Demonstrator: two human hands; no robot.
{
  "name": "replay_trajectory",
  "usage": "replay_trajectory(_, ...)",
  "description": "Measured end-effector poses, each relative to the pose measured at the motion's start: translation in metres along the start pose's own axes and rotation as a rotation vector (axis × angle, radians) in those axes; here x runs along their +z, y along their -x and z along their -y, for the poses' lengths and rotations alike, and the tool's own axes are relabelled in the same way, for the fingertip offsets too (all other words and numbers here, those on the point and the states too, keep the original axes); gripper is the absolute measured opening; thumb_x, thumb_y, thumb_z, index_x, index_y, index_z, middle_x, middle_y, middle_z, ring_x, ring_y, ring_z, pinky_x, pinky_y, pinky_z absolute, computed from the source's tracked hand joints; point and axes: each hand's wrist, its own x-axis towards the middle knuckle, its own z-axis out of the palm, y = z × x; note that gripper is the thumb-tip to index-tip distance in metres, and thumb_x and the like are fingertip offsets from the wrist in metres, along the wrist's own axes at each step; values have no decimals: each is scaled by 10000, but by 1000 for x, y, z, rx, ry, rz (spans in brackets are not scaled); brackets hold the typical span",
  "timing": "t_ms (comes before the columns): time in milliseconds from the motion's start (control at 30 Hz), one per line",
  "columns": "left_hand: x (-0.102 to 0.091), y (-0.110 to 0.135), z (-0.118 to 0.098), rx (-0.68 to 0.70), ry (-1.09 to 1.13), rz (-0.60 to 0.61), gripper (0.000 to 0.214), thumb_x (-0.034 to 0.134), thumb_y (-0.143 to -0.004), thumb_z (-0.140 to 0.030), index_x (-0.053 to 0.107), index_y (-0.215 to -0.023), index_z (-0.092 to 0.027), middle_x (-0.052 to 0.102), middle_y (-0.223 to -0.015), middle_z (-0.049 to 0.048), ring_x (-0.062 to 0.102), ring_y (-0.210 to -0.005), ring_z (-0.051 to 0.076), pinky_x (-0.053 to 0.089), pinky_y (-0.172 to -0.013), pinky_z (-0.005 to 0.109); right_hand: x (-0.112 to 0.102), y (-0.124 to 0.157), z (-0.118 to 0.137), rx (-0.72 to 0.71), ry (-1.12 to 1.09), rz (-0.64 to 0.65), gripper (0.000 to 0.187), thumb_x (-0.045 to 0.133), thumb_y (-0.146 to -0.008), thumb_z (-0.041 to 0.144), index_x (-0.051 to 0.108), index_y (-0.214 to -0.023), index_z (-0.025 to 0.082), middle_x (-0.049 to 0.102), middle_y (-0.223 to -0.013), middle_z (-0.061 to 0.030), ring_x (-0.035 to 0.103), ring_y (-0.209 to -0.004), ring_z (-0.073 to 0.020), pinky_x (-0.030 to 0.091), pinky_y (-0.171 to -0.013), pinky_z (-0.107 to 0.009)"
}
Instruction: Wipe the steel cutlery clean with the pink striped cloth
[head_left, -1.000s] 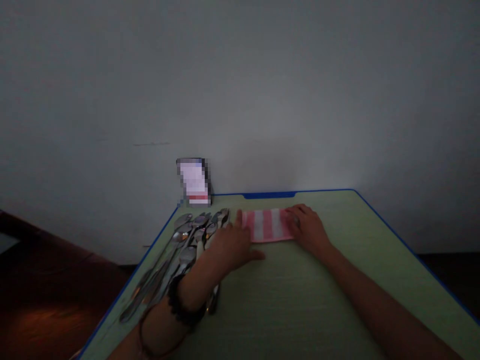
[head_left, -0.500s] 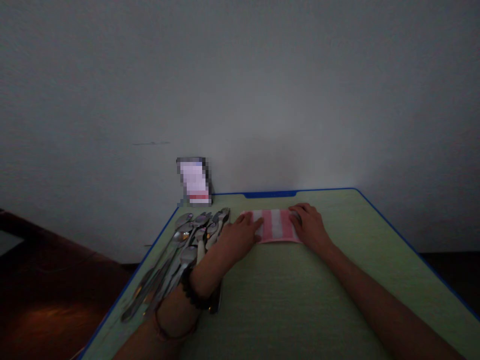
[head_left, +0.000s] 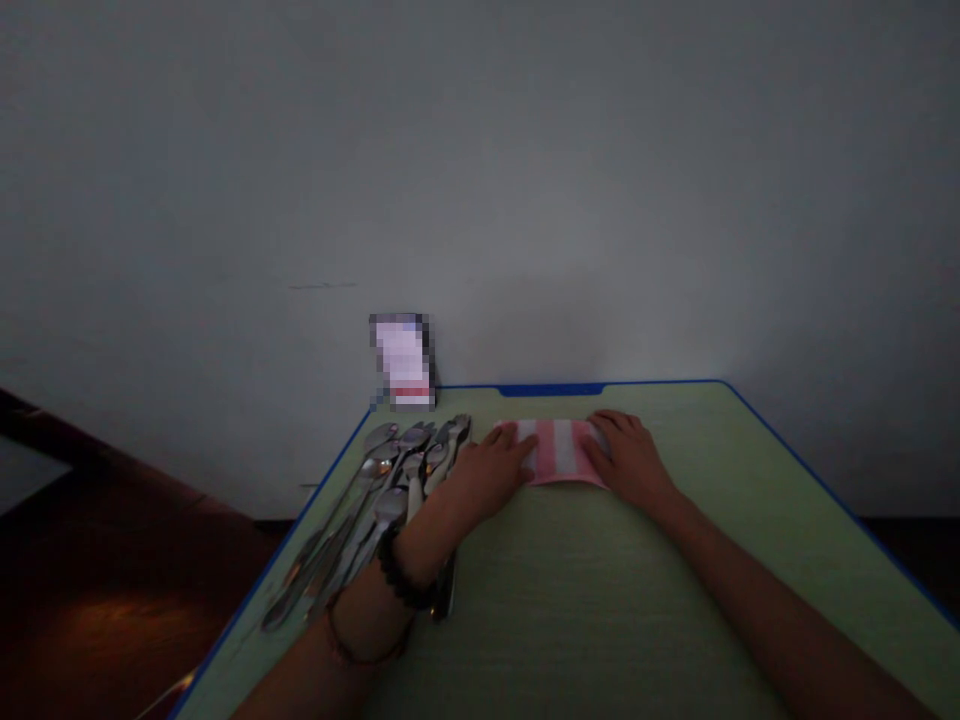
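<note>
Head view | cloth (head_left: 556, 452): flat on table (head_left: 600, 600), right of cutlery (head_left: 390, 505) | left hand (head_left: 491, 475) on left end, right hand (head_left: 634, 460) on right; fingers touching, whether gripping cannot tell | judged light, soft, unbreakable; best held by end edges

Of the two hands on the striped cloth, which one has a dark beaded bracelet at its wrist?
The left hand, the one beside the cutlery; the right hand wears none.
</note>
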Motion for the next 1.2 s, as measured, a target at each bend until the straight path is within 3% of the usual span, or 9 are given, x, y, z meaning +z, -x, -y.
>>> replay_trajectory(567,1,0,1,23,30,6,469,410,-882,-305,324,-1338,-232,318,-1428,125,286,-1307,274,384,-945,439,2,0,-3,-49,-13,-26,370,409,-852,355,555,-1135,166,572,-1135,-121,470,-1058,-265,388,-866,-429)
replay_trajectory(667,-9,0,11,76,64,39,480,475,-847,-299,376,-1313,-243,368,-1410,83,346,-1281,222,367,-975,351,3,0,-5,-50,-13,-16,377,411,-851,362,555,-1137,163,569,-1142,-118,465,-1064,-265,386,-870,-427)
replay_trajectory(733,-22,1,24,108,91,54,404,486,-843,-322,457,-1244,-286,472,-1342,-3,439,-1209,140,353,-975,234,4,-1,-7,-53,-19,-3,382,413,-850,368,555,-1137,159,569,-1142,-117,467,-1064,-261,388,-871,-421)
replay_trajectory(767,-29,1,32,89,99,36,370,436,-871,-325,460,-1239,-288,499,-1315,-20,458,-1186,121,345,-974,216,5,-1,-7,-57,-24,3,385,414,-849,371,554,-1139,159,570,-1142,-116,470,-1063,-259,389,-871,-419)
replay_trajectory(933,-48,7,73,-184,65,-56,400,316,-900,-354,464,-1226,-174,579,-1194,87,542,-1065,203,411,-869,302,5,-2,-8,-80,-36,4,380,406,-855,369,557,-1140,169,579,-1130,-115,480,-1060,-254,381,-884,-423)
replay_trajectory(1067,-41,13,91,-335,40,31,407,412,-836,-436,573,-1087,-159,658,-1009,112,610,-907,234,449,-723,299,4,-1,-8,-77,-39,-16,374,418,-847,369,566,-1126,168,582,-1123,-113,485,-1050,-252,384,-887,-423)
replay_trajectory(1200,-38,14,93,-359,35,146,365,454,-801,-457,644,-894,-160,686,-872,98,630,-786,208,441,-629,257,3,0,-7,-81,-44,-16,381,412,-851,374,563,-1131,164,584,-1118,-117,486,-1053,-256,390,-885,-424)
